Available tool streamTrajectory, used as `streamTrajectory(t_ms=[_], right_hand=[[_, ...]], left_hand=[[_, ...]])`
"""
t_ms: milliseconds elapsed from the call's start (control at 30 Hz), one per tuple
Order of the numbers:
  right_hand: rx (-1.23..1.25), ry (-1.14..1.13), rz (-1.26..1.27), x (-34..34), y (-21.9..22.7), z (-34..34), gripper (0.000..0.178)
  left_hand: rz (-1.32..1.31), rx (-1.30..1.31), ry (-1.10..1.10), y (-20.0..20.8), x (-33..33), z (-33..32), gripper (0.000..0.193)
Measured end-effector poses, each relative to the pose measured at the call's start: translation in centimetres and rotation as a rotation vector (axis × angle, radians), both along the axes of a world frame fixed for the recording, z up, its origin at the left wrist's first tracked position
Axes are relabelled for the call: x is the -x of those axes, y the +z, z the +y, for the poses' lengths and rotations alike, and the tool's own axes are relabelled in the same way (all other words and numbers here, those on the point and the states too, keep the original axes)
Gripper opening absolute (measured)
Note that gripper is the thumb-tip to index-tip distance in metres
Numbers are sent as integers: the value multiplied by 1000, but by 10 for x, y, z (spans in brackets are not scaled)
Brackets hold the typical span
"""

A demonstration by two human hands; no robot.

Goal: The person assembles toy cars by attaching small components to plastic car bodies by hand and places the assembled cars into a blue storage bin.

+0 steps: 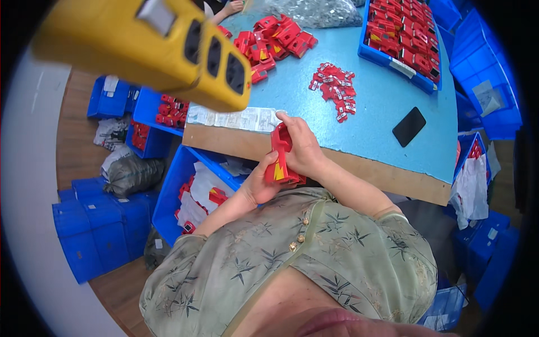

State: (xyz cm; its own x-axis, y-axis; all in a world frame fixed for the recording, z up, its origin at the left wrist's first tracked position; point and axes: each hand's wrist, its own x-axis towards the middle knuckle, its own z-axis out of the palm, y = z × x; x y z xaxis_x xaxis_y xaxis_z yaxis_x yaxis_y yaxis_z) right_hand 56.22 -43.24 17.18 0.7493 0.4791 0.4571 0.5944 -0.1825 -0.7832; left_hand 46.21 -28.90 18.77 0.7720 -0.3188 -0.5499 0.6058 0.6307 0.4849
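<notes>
Both my hands hold a red plastic toy car body with a yellow patch, above the table's near edge. My left hand grips its lower end, thumb on top. From the right, my right hand wraps its upper end, partly hiding the opening in the shell. Several similar red car bodies lie heaped on the blue tabletop farther away. A cluster of small red parts with pale marks lies to the right of that heap. Beside my hands, a printed plastic strip runs along the edge.
A yellow socket strip hangs close overhead at upper left. A black phone lies on the right. A blue crate of red car bodies stands far right; an open blue bin sits lower left. Another person's hand shows at the far edge.
</notes>
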Motion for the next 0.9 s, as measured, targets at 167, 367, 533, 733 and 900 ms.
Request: streamTrajectory(t_ms=[167, 367, 533, 733, 900], right_hand=[[57, 25, 154, -31, -10, -24, 82], [167, 154, 186, -64, -21, -43, 85], [68, 21, 174, -90, -20, -50, 84], [72, -19, 146, -118, -33, -52, 85], [120, -83, 92, -149, -59, -40, 87]], left_hand=[[82, -27, -28, -11, -33, -19, 62], [89, -48, -37, -23, -61, -39, 60], [93, -68, 46, -11, -89, -54, 58], [133, -210, -16, -18, -125, -56, 55], [82, -295, -23, -64, -157, -26, 53]])
